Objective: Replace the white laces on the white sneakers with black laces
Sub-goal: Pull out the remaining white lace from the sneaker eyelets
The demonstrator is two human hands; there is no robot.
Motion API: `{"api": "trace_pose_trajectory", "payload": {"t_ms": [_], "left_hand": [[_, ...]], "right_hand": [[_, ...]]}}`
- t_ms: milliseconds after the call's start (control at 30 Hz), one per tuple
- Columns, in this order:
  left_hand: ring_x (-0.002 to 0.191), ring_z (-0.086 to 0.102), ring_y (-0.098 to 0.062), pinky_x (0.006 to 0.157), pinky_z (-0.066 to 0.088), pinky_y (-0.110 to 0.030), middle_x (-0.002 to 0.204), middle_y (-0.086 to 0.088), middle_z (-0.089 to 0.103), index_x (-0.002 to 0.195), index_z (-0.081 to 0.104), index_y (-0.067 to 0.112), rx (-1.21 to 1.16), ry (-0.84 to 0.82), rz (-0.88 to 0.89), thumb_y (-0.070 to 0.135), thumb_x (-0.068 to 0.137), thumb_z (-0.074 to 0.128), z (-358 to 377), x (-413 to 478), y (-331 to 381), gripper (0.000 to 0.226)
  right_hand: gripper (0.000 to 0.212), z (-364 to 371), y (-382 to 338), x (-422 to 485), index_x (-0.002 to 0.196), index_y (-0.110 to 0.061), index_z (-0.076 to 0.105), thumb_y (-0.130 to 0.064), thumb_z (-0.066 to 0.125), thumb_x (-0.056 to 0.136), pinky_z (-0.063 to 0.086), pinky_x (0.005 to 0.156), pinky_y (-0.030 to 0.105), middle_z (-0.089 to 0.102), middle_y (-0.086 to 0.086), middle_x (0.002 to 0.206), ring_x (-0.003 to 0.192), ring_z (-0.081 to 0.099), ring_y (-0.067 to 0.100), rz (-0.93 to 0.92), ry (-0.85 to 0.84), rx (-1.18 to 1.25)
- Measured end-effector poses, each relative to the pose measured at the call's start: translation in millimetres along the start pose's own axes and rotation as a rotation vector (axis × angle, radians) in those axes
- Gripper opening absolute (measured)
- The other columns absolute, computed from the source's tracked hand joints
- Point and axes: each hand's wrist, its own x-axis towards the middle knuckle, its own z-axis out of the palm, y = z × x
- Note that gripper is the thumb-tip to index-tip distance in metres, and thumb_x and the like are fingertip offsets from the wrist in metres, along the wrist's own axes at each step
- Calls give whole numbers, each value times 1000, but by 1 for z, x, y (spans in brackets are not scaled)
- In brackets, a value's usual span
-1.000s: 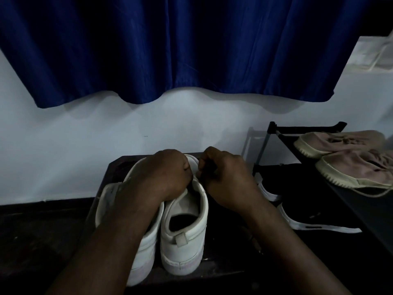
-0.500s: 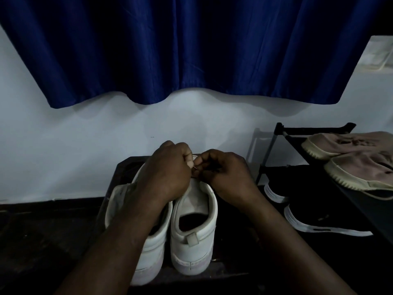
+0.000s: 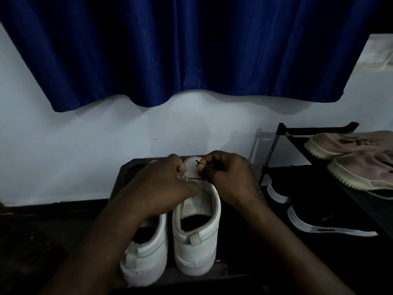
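Observation:
Two white sneakers stand side by side, heels toward me, on a dark low table (image 3: pixel 127 169). The right sneaker (image 3: pixel 196 237) has its tongue showing and a thin black lace (image 3: pixel 196 178) crossing near the toe. My right hand (image 3: pixel 228 177) pinches the black lace, whose tip sticks up by the fingers. My left hand (image 3: pixel 161 186) grips the front of the right sneaker and covers most of the left sneaker (image 3: pixel 144 254). No white lace is visible.
A black shoe rack (image 3: pixel 314 129) stands at the right, with a pair of pink sneakers (image 3: pixel 361 165) on top and black shoes with white soles (image 3: pixel 319 218) below. A blue curtain (image 3: pixel 191 50) hangs over the white wall behind.
My hands have parted slightly over the toe of the right sneaker. A black lace and its tip now show between them. The view has shifted a little.

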Motion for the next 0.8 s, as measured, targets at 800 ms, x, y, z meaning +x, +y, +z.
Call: {"api": "trace_pose_trajectory", "payload": {"t_ms": [800], "left_hand": [[92,69,-21,83,55,-31,93,4,78,91,81,31,65,104,-31,40,69,56,-2,1,-6,35]], "right_hand": [[16,18,-32,7,89,-8,73,8,70,91,54,67,21,76,8,81,72,72,13,-99,-61,610]]}}
